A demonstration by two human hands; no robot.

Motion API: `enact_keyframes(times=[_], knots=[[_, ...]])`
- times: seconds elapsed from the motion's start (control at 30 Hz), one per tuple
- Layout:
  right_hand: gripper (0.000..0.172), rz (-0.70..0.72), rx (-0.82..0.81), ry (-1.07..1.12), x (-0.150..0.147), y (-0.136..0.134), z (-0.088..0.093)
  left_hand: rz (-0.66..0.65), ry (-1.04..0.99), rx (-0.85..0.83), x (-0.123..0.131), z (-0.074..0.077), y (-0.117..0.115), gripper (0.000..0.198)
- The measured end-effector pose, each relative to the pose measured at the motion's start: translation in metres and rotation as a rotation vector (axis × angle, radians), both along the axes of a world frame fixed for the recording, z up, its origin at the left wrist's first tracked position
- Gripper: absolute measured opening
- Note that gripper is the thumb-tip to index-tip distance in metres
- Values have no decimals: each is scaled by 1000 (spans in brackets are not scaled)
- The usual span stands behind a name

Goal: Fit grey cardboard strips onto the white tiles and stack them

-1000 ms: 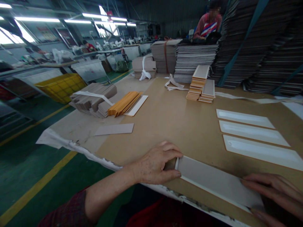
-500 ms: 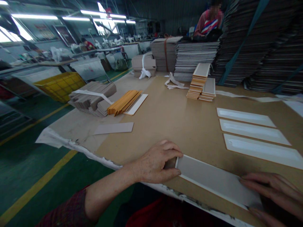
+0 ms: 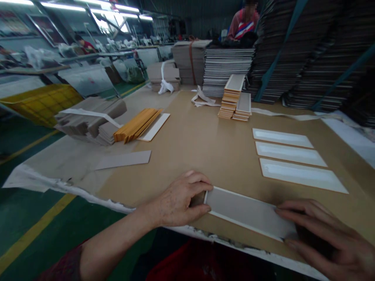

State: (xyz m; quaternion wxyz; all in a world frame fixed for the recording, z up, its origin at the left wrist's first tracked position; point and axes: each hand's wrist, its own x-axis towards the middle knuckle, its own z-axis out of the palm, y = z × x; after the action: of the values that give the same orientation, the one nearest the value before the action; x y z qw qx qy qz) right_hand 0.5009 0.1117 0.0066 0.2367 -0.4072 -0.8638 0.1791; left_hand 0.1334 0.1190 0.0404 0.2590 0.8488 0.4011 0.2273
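Observation:
A long grey strip with a pale border [image 3: 246,212] lies flat near the table's front edge. My left hand [image 3: 184,198] has its thumb and fingers on the strip's left end, gripping its two corners. At the strip's right end, the thumb and fingers of my right hand [image 3: 325,234] hold the two long edges, and they hide that end. Three white strips with orange edges [image 3: 295,170] lie in a row beyond my right hand. A plain grey strip [image 3: 124,159] rests to the left, below a fanned stack of orange-edged strips [image 3: 137,125].
Bundled grey card [image 3: 90,117] sits at the left of the table [image 3: 193,144]. Small stacks of strips [image 3: 231,97] stand at the back, before tall card piles [image 3: 228,70]. A person [image 3: 243,23] is behind them. A yellow bin [image 3: 43,103] is on the floor.
The view has swung to the right, so the table's contents appear further left. Both hands keep their places at the ends of the grey strip.

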Motion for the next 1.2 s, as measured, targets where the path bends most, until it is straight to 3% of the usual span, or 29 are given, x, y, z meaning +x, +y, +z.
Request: enact_keyframes(times=[0.13, 0.27, 0.57, 1.03, 1.2], knots=[[39, 18, -74, -36, -6, 0, 18, 12, -1, -5, 0, -2, 0, 37], [38, 19, -153, -43, -8, -1, 25, 15, 31, 1, -1, -5, 1, 34], [42, 51, -91, -43, -9, -6, 22, 17, 35, 34, -2, -7, 1, 31], [40, 63, -2, -236, -6, -12, 15, 20, 52, 43, -1, -8, 2, 32], [41, 75, 114, -259, -9, -15, 14, 20, 62, 47, -2, -8, 0, 32]])
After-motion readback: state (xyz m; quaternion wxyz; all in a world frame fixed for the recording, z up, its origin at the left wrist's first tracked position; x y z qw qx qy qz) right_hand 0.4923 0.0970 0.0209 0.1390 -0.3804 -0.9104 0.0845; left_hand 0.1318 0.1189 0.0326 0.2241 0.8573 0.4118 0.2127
